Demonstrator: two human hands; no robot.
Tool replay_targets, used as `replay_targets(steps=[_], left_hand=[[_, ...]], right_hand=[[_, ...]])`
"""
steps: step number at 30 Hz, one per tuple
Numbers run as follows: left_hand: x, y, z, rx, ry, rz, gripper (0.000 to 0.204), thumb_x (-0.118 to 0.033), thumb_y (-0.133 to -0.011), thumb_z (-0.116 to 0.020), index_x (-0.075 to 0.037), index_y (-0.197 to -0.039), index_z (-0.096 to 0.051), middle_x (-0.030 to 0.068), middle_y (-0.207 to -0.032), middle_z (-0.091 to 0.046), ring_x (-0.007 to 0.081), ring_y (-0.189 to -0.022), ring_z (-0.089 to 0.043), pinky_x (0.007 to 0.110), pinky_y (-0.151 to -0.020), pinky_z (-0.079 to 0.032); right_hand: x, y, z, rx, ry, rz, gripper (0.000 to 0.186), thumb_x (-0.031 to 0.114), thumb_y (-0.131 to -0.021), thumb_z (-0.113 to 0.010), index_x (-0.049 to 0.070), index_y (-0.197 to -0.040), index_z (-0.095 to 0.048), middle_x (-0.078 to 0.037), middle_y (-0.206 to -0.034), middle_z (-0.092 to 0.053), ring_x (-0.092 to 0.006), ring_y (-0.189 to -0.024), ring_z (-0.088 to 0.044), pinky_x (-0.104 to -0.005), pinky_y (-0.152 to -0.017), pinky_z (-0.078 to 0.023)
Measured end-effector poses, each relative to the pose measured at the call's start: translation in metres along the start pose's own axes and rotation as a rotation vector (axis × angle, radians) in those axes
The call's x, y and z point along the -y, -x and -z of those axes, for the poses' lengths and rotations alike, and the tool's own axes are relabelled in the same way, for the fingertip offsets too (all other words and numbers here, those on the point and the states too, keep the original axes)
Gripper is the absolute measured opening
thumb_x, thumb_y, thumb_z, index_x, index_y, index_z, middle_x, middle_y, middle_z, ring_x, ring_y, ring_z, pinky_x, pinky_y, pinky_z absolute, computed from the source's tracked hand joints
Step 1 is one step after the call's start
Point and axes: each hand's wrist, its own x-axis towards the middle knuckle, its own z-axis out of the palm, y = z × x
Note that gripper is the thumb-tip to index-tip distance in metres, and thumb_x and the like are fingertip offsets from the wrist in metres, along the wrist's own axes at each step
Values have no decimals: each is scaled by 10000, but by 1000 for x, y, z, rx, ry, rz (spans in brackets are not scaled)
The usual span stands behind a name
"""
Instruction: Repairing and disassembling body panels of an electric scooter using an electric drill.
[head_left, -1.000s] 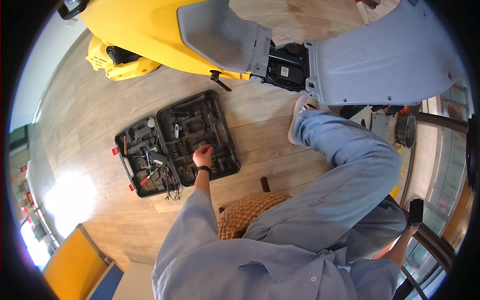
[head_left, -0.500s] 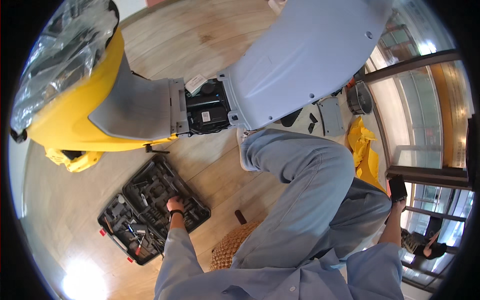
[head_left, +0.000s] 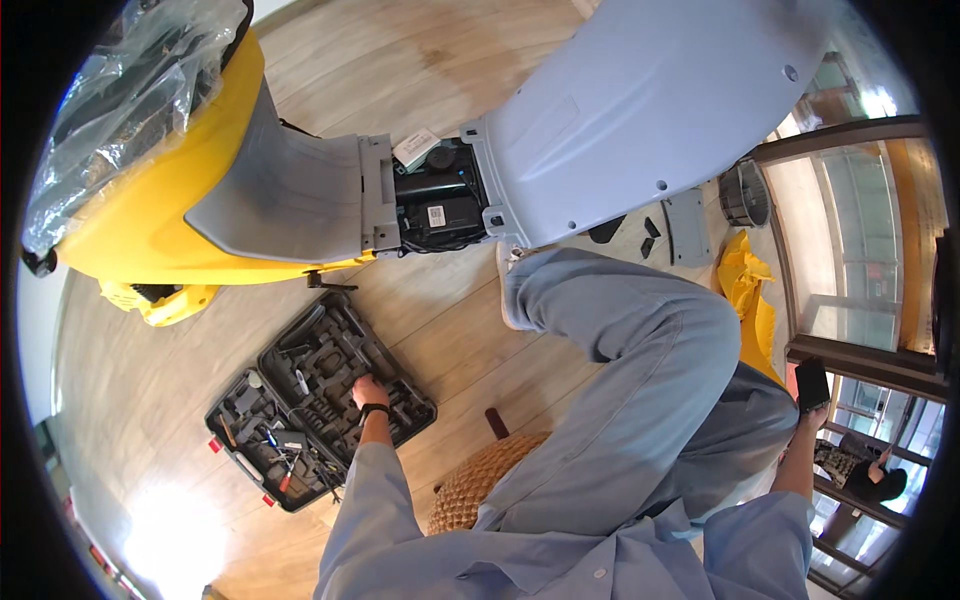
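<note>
My left hand (head_left: 369,391) reaches into the open black tool case (head_left: 418,408) on the floor, over the half with moulded slots and a row of small bits. Its fingers are bunched together, and whatever they hold is hidden. The case's other half carries loose tools, among them a red-handled screwdriver (head_left: 287,481). Out at the far right, my right hand (head_left: 815,415) grips a flat black rectangular object (head_left: 812,385) beside my knee. In front of me stands a scooter with yellow and grey body panels (head_left: 300,190); its floor compartment (head_left: 440,200) is uncovered, showing black parts and wiring.
Clear plastic wrap (head_left: 130,130) covers the scooter's left end. A woven stool (head_left: 485,485) is beneath me. Beyond my leg lie a grey panel (head_left: 688,228), small black pieces, yellow sheeting (head_left: 742,275) and a dark bin (head_left: 745,193). Glass doors (head_left: 870,240) line the right side.
The whole view has shifted, so the scooter and the case appear farther right and slightly higher. Both hands keep about the same places relative to the case and my knee.
</note>
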Motion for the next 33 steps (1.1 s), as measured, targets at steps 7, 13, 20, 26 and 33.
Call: replay_targets(steps=[7, 13, 20, 26, 33], left_hand=[[11, -1, 9, 115, 32, -12, 179, -179, -745, -657, -136, -911, -712, 144, -901, -668, 349, -861, -629, 436, -778, -509], [-12, 1, 17, 84, -54, 29, 163, -136, -741, -647, -137, -889, -714, 154, -906, -668, 334, -885, -636, 434, -773, -521], [-8, 0, 11, 41, -129, -114, 179, -101, -753, -606, -95, -917, -678, 162, -872, -658, 379, -853, -618, 453, -752, -511], [25, 3, 9, 52, 1024, 304, 129, -104, -835, -648, -5, -915, -624, 87, -869, -623, 173, -747, -622, 302, -646, -513], [-48, 55, 139, 287, 2022, 35, 108, -119, -932, -548, -45, -1004, -582, 49, -921, -597, 132, -791, -550, 246, -725, -476]], right_hand=[[-2, -1, -43, -87, -278, -218, 379, 242, -913, -415, -6, -1152, -573, -186, -1110, -621, -328, -1007, -598, -456, -883, -481], [13, -10, -75, -89, -386, -339, 385, 234, -912, -410, -26, -1145, -574, -210, -1140, -611, -345, -1070, -580, -473, -955, -450], [14, -14, -89, 23, -409, -428, 365, 237, -920, -409, -13, -1117, -587, -199, -1102, -629, -347, -1043, -591, -477, -936, -461], [-3, -15, -113, 64, -432, -497, 345, 242, -930, -409, -2, -1085, -598, -189, -1076, -640, -347, -1020, -599, -472, -918, -472], [-38, -8, -130, 25, -467, -533, 288, 249, -937, -450, 18, -1012, -605, -168, -1015, -657, -321, -929, -628, -427, -859, -505]])
